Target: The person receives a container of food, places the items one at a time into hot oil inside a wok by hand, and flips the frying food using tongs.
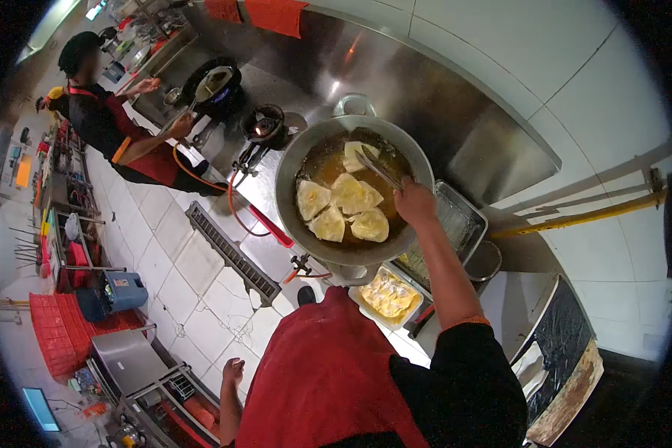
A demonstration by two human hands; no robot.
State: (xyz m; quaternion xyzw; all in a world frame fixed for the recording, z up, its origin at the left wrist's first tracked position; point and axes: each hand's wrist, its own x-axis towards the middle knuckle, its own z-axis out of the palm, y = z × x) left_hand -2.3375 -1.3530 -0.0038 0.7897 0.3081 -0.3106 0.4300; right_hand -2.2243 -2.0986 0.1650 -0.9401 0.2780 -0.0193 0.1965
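Observation:
My right hand (416, 201) is closed around metal tongs (381, 170), which reach over the far right side of a wide metal pan (418, 142). The tongs' tips touch a pale pastry (352, 160) in the brown oil; I cannot tell whether they grip it. Several more folded pastries (356, 193) float together in the middle and near side of the pan. My left hand (233, 371) hangs low at my left side, away from the pan, with its fingers curled and nothing visible in them.
A tub of yellowish pieces (390, 295) stands in front of the pan. To the right is a metal tray with a wire rack (455, 224). Left of the pan a small burner (263, 125) glows. Beyond it a co-worker (127, 127) handles a dark wok (215, 82).

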